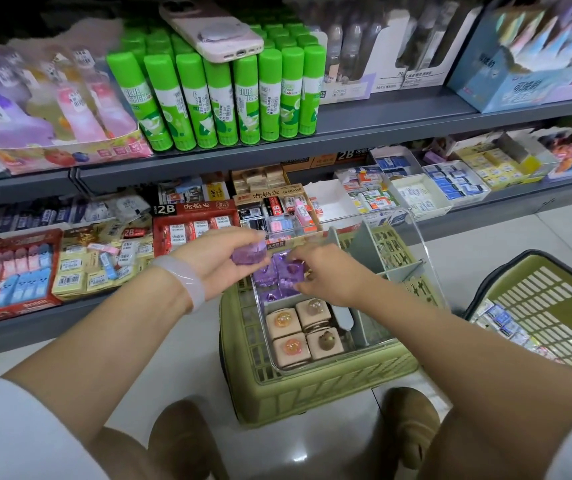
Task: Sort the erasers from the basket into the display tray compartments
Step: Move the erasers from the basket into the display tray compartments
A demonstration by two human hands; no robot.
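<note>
purple erasers going into the far compartment

on the left, the shelf [208, 161] carries boxed erasers and green glue sticks [222, 95], with a phone [208, 29] lying on top of them. the left hand [218, 261], a pale bangle [182, 282] on its wrist, holds a purple eraser [248, 254] in curled fingers just above the tray's far-left corner. the clear display tray [412, 230] sits on top of an olive basket [312, 393] on the floor. its far-left compartment already has purple erasers [284, 275]; the near-left one has four pink erasers [298, 330]; the right compartments look bare. the right hand [329, 275] reaches in, fingertips pinching one of the packed purple erasers. further right, a second basket [537, 306] holds small boxed erasers [499, 320].

the risk, as i judge it: the tray only rests on the basket, so a hard push while squeezing in the held eraser could tip it or scatter the neat rows.
</note>
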